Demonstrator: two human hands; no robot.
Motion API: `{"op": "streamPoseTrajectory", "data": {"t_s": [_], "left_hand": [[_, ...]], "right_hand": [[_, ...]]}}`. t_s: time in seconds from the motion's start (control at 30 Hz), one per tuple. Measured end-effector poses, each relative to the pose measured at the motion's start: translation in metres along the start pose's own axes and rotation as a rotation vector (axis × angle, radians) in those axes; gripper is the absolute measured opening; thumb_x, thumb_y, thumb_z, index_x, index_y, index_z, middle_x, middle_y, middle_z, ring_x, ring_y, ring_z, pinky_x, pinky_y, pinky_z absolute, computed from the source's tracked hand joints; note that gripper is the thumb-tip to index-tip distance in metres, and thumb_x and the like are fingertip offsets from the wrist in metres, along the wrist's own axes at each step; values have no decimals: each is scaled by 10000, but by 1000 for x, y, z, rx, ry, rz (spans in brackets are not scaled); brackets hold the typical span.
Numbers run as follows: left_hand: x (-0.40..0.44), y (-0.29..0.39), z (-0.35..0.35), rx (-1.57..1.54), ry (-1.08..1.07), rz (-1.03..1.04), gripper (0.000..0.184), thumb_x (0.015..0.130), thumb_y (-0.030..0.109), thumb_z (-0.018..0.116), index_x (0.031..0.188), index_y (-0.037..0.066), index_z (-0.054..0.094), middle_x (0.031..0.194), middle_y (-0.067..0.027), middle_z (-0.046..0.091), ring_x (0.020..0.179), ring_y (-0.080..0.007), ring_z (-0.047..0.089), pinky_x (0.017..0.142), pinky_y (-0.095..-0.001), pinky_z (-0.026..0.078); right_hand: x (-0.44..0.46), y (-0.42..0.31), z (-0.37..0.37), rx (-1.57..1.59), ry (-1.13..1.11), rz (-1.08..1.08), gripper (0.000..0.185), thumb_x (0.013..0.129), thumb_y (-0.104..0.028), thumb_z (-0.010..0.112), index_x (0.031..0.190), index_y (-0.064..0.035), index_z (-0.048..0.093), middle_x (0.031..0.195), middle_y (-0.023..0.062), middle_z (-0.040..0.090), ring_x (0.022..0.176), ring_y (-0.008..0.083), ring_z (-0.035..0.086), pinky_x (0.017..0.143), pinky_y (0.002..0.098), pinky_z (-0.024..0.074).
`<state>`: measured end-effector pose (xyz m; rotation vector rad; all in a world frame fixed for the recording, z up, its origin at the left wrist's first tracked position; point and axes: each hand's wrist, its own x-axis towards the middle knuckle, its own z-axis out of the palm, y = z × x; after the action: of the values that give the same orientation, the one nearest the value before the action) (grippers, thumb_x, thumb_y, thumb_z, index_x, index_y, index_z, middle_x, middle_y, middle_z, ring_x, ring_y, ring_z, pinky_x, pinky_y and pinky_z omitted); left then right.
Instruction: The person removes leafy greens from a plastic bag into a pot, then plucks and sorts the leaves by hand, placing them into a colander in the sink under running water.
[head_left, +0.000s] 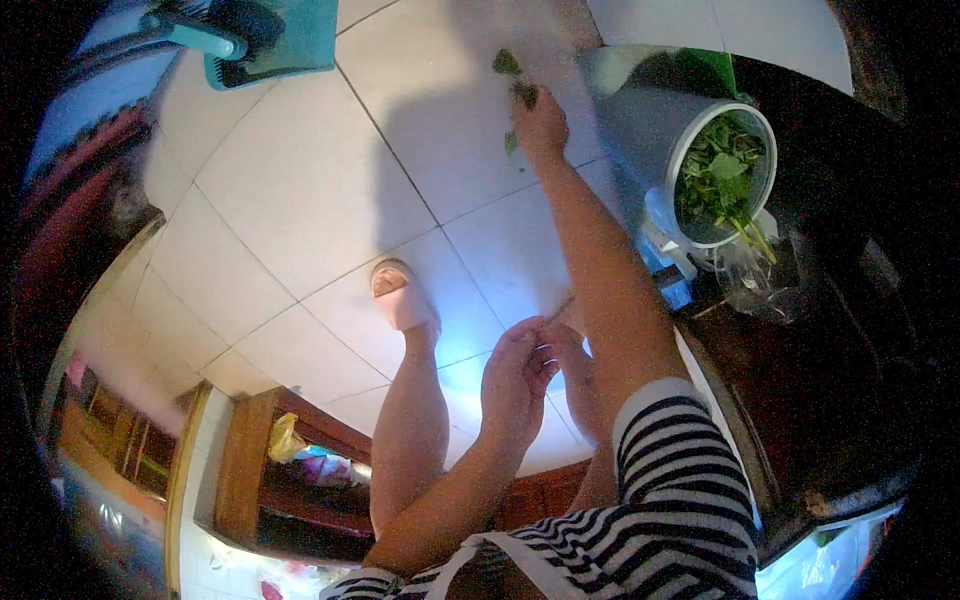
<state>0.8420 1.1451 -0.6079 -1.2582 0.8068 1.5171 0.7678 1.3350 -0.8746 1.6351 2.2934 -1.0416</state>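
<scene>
My right hand (543, 128) reaches far forward over the floor tiles, its fingers closed round some green leaves (507, 63). A small green leaf (511, 143) lies just left of its wrist. Nearer my knees, my left hand (516, 375) is closed, with fingertips and thumb pressed together; anything between them is too small to make out. To the right of my right arm stands a round container (680, 185) with a pale rim, full of green leaves (722, 170), some stems hanging over its near edge.
A teal dustpan (300, 45) and a brush (205, 38) are at the upper left. Clear plastic bags (760, 275) lie below the container. An open wooden cabinet (245, 465) is at the lower left. My sandalled foot (392, 285) rests on the tiled floor (300, 190).
</scene>
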Motion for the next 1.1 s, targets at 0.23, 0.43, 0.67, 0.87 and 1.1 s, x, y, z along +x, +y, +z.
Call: {"op": "streamPoseTrajectory", "data": {"t_s": [0.23,0.43,0.67,0.87,1.1], "left_hand": [[-9,23,-10,27,31,21,240,894,162,478,1085,17,497,890,-85,576,764,-159,558,661,-255,481],[16,-3,-14,86,-39,86,282,889,175,492,1121,14,494,924,-104,563,763,-160,540,626,-239,463],[-11,-15,-65,485,-27,174,250,863,218,524,1055,57,531,920,-84,592,768,-139,563,658,-239,450],[-193,21,-16,722,-160,138,303,878,237,513,1076,8,514,928,-114,577,811,-193,566,715,-277,462],[-304,114,-31,1018,-118,306,229,856,167,520,1051,49,539,903,-85,597,769,-168,571,652,-259,457]], "right_hand": [[34,-49,35,-232,-96,-66,381,787,-314,568,1064,-59,516,1021,171,590,941,384,563,827,460,426],[-101,-51,-88,318,53,-30,267,761,-219,620,913,-21,524,849,186,598,801,358,588,708,431,467],[-144,-14,-270,172,381,97,758,691,-311,729,1251,35,354,1095,254,536,987,374,534,859,412,423],[-282,-147,-379,156,91,75,519,763,-222,671,1198,-60,438,1071,187,572,1012,330,551,870,393,424],[-418,-275,-617,142,863,-487,437,766,-265,662,1144,-118,501,990,147,610,825,296,625,661,360,507]]}}
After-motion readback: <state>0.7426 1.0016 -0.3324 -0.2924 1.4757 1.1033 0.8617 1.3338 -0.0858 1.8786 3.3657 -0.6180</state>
